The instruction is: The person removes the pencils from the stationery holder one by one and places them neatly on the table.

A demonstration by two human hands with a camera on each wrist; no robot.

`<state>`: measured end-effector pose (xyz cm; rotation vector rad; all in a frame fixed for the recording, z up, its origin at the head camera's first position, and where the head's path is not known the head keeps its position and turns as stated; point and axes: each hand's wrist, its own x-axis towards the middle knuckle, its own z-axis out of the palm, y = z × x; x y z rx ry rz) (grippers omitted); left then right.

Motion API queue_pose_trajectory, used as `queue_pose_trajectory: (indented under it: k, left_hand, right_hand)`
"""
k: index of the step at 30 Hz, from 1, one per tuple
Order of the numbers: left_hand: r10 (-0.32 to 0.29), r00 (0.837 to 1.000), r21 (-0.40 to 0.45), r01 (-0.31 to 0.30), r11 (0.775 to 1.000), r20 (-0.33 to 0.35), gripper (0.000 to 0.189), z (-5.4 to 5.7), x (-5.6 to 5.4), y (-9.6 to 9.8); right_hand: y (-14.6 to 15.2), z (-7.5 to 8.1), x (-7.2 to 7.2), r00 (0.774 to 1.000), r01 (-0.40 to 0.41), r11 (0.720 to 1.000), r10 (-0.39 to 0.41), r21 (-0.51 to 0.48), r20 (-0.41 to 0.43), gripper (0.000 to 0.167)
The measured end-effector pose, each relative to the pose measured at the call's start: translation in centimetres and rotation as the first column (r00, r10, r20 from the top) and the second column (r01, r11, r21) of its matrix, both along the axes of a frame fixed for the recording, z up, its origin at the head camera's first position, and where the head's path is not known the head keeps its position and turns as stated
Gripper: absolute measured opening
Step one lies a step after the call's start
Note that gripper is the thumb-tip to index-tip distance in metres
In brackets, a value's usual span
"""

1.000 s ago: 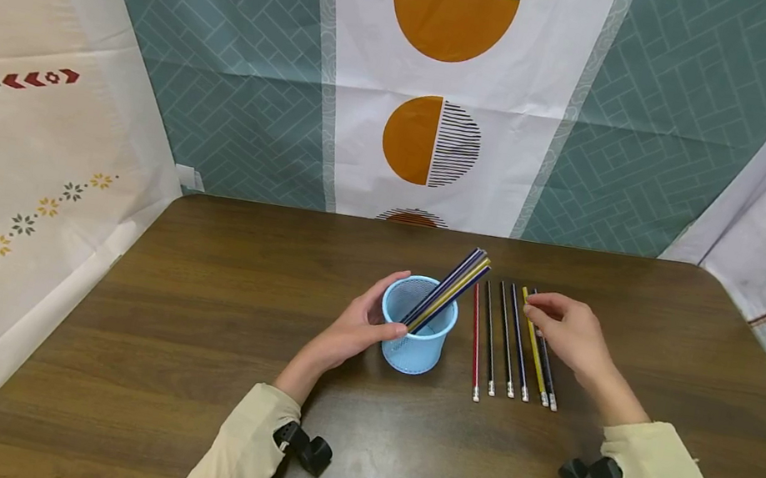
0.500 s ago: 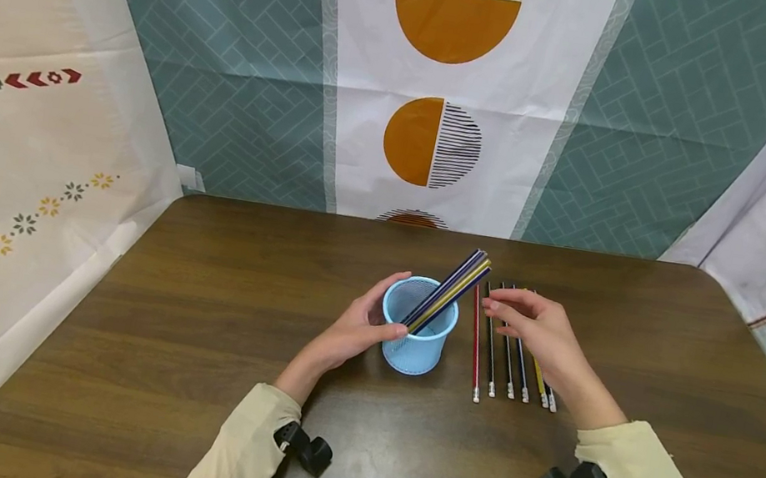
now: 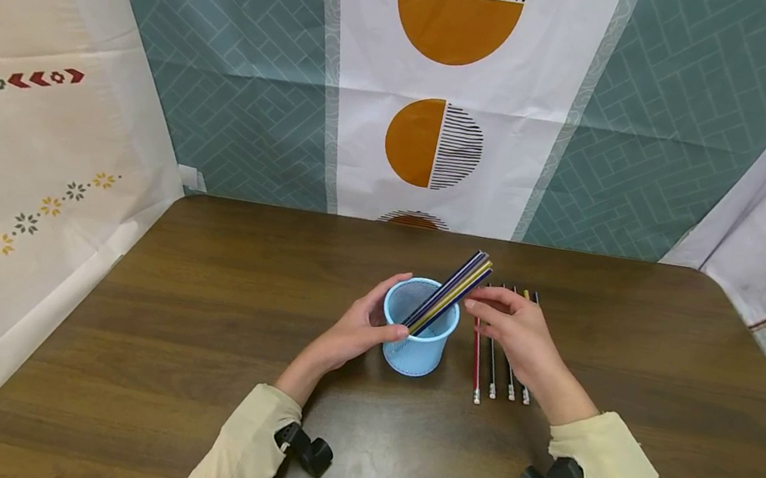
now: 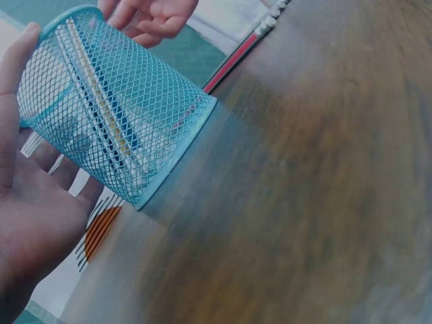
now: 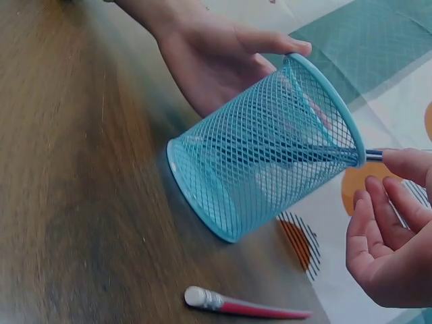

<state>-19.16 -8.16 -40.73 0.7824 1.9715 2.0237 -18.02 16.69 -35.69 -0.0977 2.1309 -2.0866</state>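
Light-blue mesh cup (image 3: 412, 355) on the brown table (image 3: 186, 324), left hand (image 3: 362, 327) grasping it from nine o'clock; a pencil bundle (image 3: 450, 294) inside leans toward half past one. At three o'clock, the right hand (image 3: 515, 333), fingers loosely bent and released, hovers over a pencil row (image 3: 511, 392)

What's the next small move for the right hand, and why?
Probably pinch the red pencil with the right hand: its fingertips are close to that pencil's far end, and no pencil shows in its grip. The red one lies nearest the blue mesh cup, which the left hand holds, with a pencil bundle leaning inside.
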Motion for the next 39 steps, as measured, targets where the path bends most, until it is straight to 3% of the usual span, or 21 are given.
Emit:
queue_pose_trajectory:
  k: [10, 19, 39]
  left_hand:
    - [0.002, 1.000, -0.016, -0.002, 1.000, 0.003, 0.081, 0.1, -0.1, 0.0]
    - [0.005, 1.000, -0.016, -0.006, 1.000, -0.005, 0.093, -0.1, -0.1, 0.1]
    - [-0.004, 1.000, 0.003, 0.004, 1.000, -0.003, 0.081, -0.2, -0.1, 0.0]
  right_hand:
    - [-1.3, 0.1, -0.3, 0.997, 0.072, 0.997, -0.072, 0.016, 0.021, 0.029]
    - [-1.8, 0.1, -0.4, 0.995, 0.104, 0.993, -0.104, 0.059, -0.005, 0.028]
    - [-1.8, 0.3, 0.0, 0.988, 0.136, 0.985, -0.127, 0.103, -0.088, 0.027]
